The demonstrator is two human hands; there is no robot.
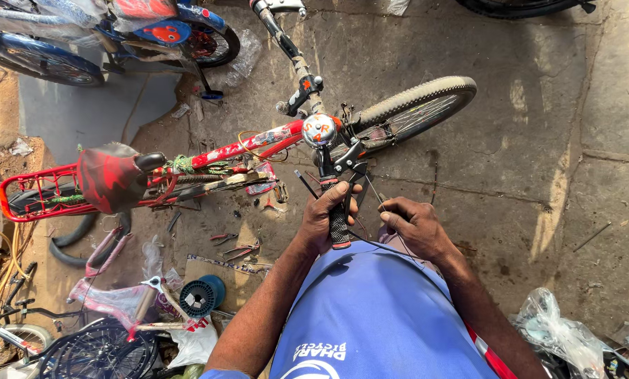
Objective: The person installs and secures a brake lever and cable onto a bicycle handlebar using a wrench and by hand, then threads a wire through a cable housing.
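A small red bicycle [223,151] stands on the concrete in front of me, with a red and black saddle [111,175], a red rear carrier and its front wheel [416,105] turned to the right. My left hand [325,214] is wrapped around the near black handlebar grip [339,228], just below the brake lever and a shiny round bell [319,130]. My right hand [412,224] pinches a thin brake cable [374,193] that runs up toward the lever. I wear a blue shirt.
Pliers and small tools [233,245] lie on the ground under the frame. A blue bicycle [111,38] stands at the top left, a wire spool [201,296] and another small bike [83,337] at the bottom left. Plastic bags [563,337] lie at the bottom right.
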